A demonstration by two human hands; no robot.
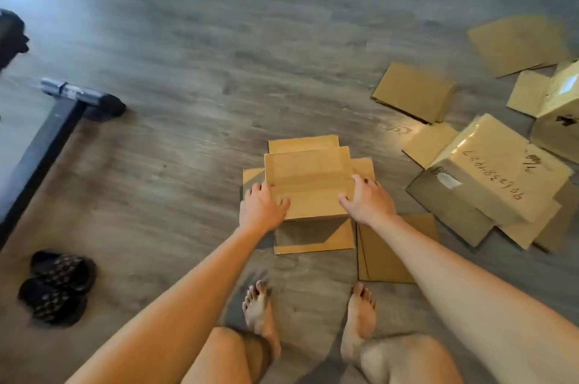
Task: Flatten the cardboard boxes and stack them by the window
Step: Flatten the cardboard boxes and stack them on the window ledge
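Black slippers (56, 286) lie near a dark frame (37, 152).

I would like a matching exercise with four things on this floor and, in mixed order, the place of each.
Things:
1. black sandals
2. box with handwritten number
3. box under both hands
4. flat cardboard sheet

Places:
A. centre, before the feet
B. lower left
C. right, behind the numbered box
D. right, lying tilted on flat pieces

Pairs: 1-B, 2-D, 3-A, 4-C
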